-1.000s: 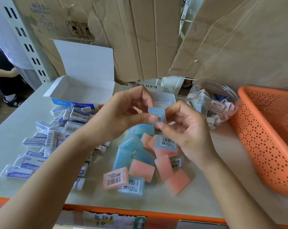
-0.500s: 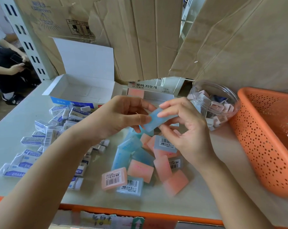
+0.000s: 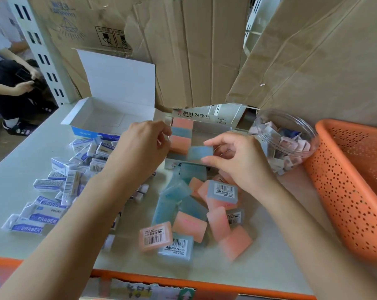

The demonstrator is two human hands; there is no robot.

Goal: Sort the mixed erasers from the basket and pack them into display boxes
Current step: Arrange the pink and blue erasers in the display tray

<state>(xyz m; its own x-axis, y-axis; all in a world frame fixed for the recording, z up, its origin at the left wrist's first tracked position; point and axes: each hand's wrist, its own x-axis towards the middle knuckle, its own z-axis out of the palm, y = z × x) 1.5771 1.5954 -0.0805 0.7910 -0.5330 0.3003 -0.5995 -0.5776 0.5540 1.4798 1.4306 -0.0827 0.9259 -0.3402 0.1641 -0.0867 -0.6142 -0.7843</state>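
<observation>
Sorting station, head view. The right hand (image 3: pixel 241 164) pinches a blue eraser (image 3: pixel 200 153) between thumb and fingertips, just above the near wall of the display box (image 3: pixel 204 116), which stands toward the far edge of the surface (image 3: pixel 269 269). A row of pink and blue erasers (image 3: pixel 181 135) fills the box's left end. The left hand (image 3: pixel 144 148) has its fingers curled at the box's left wall; whether they grip it cannot be told. Loose pink and blue erasers (image 3: pixel 189 215) lie heaped between the box and the near edge. White-sleeved erasers (image 3: pixel 59 187) lie toward the left edge, before an open white box (image 3: pixel 109 120). A clear tub (image 3: pixel 287 137) and an orange basket (image 3: pixel 352 191) stand at the right edge.
</observation>
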